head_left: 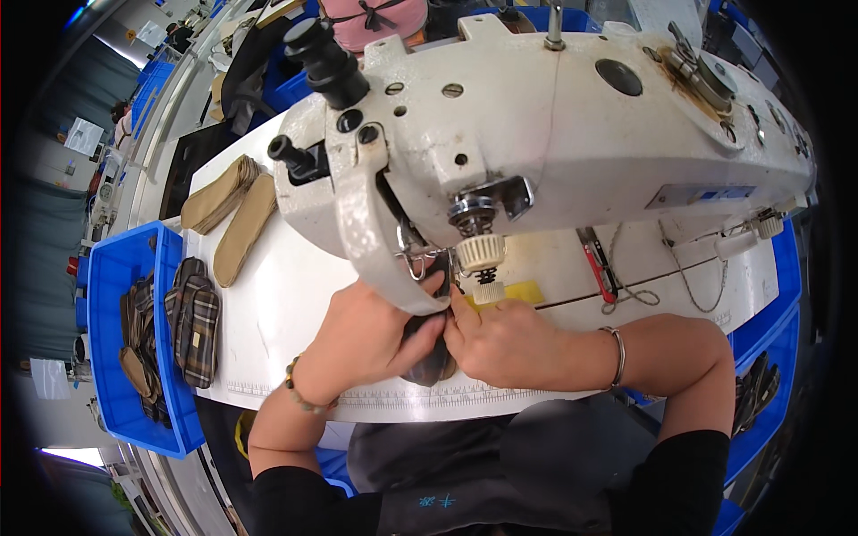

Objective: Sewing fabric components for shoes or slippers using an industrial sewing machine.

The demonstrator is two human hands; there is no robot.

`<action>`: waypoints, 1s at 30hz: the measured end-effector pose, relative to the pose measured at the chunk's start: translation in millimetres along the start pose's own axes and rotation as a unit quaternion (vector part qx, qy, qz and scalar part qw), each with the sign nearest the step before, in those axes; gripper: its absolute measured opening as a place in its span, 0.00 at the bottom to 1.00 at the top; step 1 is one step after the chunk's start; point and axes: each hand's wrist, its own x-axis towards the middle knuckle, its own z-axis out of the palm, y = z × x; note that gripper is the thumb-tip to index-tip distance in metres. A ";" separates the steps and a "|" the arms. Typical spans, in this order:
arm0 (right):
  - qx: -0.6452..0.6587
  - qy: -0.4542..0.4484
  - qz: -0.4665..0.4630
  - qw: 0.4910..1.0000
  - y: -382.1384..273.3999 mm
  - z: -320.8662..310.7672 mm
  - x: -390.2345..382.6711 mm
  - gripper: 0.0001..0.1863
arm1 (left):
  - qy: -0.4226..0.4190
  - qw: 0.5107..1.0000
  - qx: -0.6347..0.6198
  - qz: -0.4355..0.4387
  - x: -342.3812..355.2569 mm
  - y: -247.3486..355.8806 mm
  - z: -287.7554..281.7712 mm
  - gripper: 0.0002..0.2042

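A white sewing machine (554,134) spans the table in front of me. Under its needle area lies a dark plaid fabric piece (431,366) with a rounded end toward me. My left hand (362,335) holds the piece from the left, its thumb lying across the top; its far fingers are partly hidden by the machine's lever. My right hand (514,344) grips the right edge with bent fingers, close to the needle area. The needle itself is hidden behind the machine head. A yellow patch (523,293) shows just beyond my right hand.
Left on the table are tan sole-shaped pieces (243,232) and stacked plaid pieces (192,326). A blue bin (183,420) with plaid pieces stands at the left edge, another blue bin (782,366) at right. A red-handled cutter (597,268) and a cord (626,299) lie beneath the machine arm.
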 end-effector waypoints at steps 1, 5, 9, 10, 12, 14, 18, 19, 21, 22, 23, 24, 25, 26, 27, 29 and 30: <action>-0.001 0.002 0.004 1.000 0.3 -0.5 -0.1 0.15 | -0.002 0.998 -0.038 0.051 -4.5 1.4 -10.8 0.27; -0.008 -0.003 0.005 1.000 -0.5 -2.0 2.6 0.16 | -0.088 0.996 0.025 0.008 -29.0 20.9 -13.8 0.32; -0.012 0.081 -0.004 0.997 1.5 0.5 3.7 0.11 | -0.013 0.999 0.052 0.001 -32.2 28.4 -13.5 0.28; -0.012 0.082 -0.003 0.997 0.7 -1.9 3.5 0.11 | -0.014 0.999 0.052 0.002 -31.5 27.5 -12.5 0.28; -0.048 0.024 -0.014 0.998 -1.4 -9.7 2.5 0.16 | 0.098 0.994 0.047 0.017 -29.4 23.8 -6.8 0.25; -0.057 0.036 -0.035 0.997 -8.5 -11.4 -1.4 0.16 | 0.085 0.995 0.041 0.013 -26.9 25.7 0.5 0.25; -0.089 0.055 -0.075 0.992 -22.4 -14.3 -7.5 0.13 | 0.095 0.995 0.036 0.013 -23.6 29.2 20.2 0.25; -0.088 0.055 -0.074 0.992 -22.7 -15.3 -7.6 0.13 | 0.103 0.994 0.040 0.016 -23.5 29.8 22.2 0.24; -0.074 0.066 -0.087 0.991 -22.7 -16.3 -7.5 0.11 | 0.102 0.994 0.038 0.017 -23.2 32.5 24.3 0.23; -0.074 0.067 -0.086 0.991 -23.2 -15.4 -7.3 0.11 | 0.103 0.994 0.036 0.017 -22.8 33.1 25.0 0.22; -0.052 0.073 -0.096 0.991 -24.2 -13.8 -7.1 0.12 | 0.102 0.994 0.036 0.018 -22.2 33.0 25.8 0.22; -0.030 0.079 -0.106 0.991 -24.9 -12.1 -7.1 0.12 | 0.108 0.994 0.021 0.018 -21.1 32.7 26.8 0.22; -0.030 0.079 -0.105 0.991 -25.6 -10.6 -7.1 0.12 | 0.113 0.993 0.005 0.017 -20.1 32.4 27.3 0.21; -0.041 0.091 -0.104 0.990 -26.3 -9.2 -7.1 0.13 | 0.113 0.993 0.005 0.017 -19.2 32.4 26.4 0.21; -0.051 0.102 -0.103 0.988 -26.8 -7.8 -7.4 0.13 | 0.114 0.993 -0.014 0.014 -18.3 31.9 25.4 0.20; -0.046 0.101 -0.103 0.988 -27.2 -6.0 -8.2 0.13 | 0.114 0.993 -0.034 0.010 -16.6 31.4 25.8 0.20; -0.041 0.101 -0.105 0.988 -27.4 -5.8 -8.0 0.14 | 0.110 0.993 -0.035 0.013 -16.1 31.8 26.4 0.19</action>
